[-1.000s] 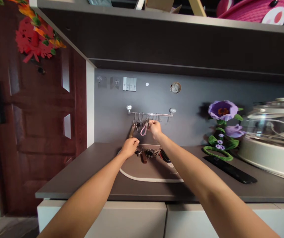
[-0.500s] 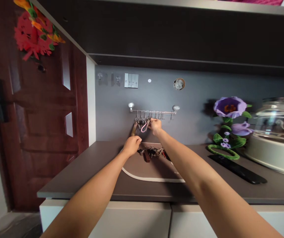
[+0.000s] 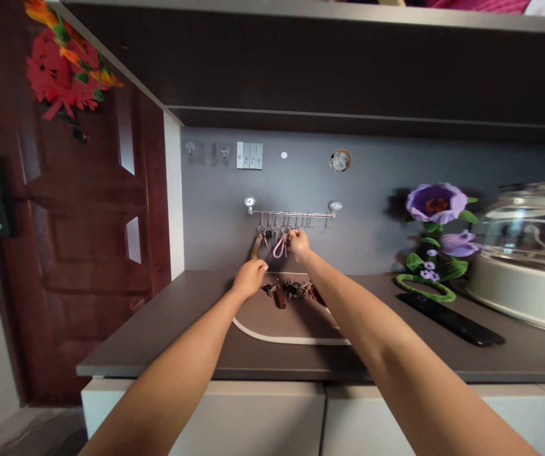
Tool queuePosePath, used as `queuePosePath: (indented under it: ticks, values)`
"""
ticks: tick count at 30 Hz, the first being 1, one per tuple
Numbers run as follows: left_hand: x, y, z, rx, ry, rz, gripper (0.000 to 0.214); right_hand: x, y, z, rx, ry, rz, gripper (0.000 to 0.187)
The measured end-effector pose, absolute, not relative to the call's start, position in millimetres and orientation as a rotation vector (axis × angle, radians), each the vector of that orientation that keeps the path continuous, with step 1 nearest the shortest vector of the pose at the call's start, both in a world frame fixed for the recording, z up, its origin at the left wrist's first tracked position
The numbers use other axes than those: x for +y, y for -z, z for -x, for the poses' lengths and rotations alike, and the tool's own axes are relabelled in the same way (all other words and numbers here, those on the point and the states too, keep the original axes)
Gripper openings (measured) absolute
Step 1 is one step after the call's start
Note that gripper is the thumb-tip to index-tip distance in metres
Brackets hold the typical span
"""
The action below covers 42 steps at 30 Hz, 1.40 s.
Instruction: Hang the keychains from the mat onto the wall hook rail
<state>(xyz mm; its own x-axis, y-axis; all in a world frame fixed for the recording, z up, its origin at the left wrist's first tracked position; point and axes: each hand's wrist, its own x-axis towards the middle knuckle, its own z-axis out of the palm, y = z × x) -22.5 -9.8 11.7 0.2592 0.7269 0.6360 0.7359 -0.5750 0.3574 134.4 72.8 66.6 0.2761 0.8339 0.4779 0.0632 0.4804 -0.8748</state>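
Note:
A chrome hook rail (image 3: 296, 215) is fixed to the grey wall above the counter. Keys hang from its left hooks, one with a brown strap (image 3: 256, 247) and one with a pink loop (image 3: 279, 246). My right hand (image 3: 299, 244) is raised to the rail, fingers pinched at the key ring beside the pink loop. My left hand (image 3: 250, 278) hovers lower in a loose fist, just above a brown mat (image 3: 282, 320) with a white border. A pile of several keys (image 3: 291, 291) lies on the mat by that hand. What the left fist holds is hidden.
A dark red door (image 3: 63, 240) stands at the left. On the counter (image 3: 158, 342) to the right are a purple artificial flower (image 3: 436, 237), a black remote (image 3: 450, 320) and a white cooker with glass lid (image 3: 529, 253). Light switches (image 3: 249, 155) sit above the rail.
The pink loop, swung sideways half a second ago, now hangs straight. Both hands have stayed nearly where they were; the camera view shifted slightly.

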Motion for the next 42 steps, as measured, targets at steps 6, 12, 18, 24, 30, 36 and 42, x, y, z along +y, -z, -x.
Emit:
queuePosePath:
  ticks: [6, 12, 18, 24, 30, 36, 42]
  values:
    - [-7.0, -9.9, 26.8, -1.392, 1.294, 2.5, 0.023, 47.9, -66.2, -136.1, -1.159, -0.522, 1.081, 0.01]
    - [-4.5, -9.1, 31.8, -1.335, 1.285, 2.478, 0.023, 13.5, -55.9, -136.7, -1.263, -0.427, 1.094, 0.016]
    - [-6.3, -10.2, 36.4, -1.304, 1.199, 2.566, 0.022, -6.1, -27.3, -141.6, -1.586, -0.26, 1.118, 0.017]
    - [-4.9, -7.4, 39.5, -1.29, 1.005, 2.735, 0.023, -22.6, -4.0, -146.0, -2.024, 0.035, 1.164, 0.018]
    - [1.1, -3.9, 44.5, -1.331, 0.875, 2.806, 0.021, -21.8, -1.0, -142.7, -2.154, 0.09, 1.239, 0.021]
    - [5.4, -2.8, 47.6, -1.33, 0.749, 2.848, 0.02, -18.7, -1.4, -140.0, -2.182, 0.093, 1.276, 0.021]
    - [8.1, -0.9, 46.5, -1.373, 0.76, 2.775, 0.014, -12.2, -1.3, -138.2, -2.144, 0.044, 1.259, 0.017]
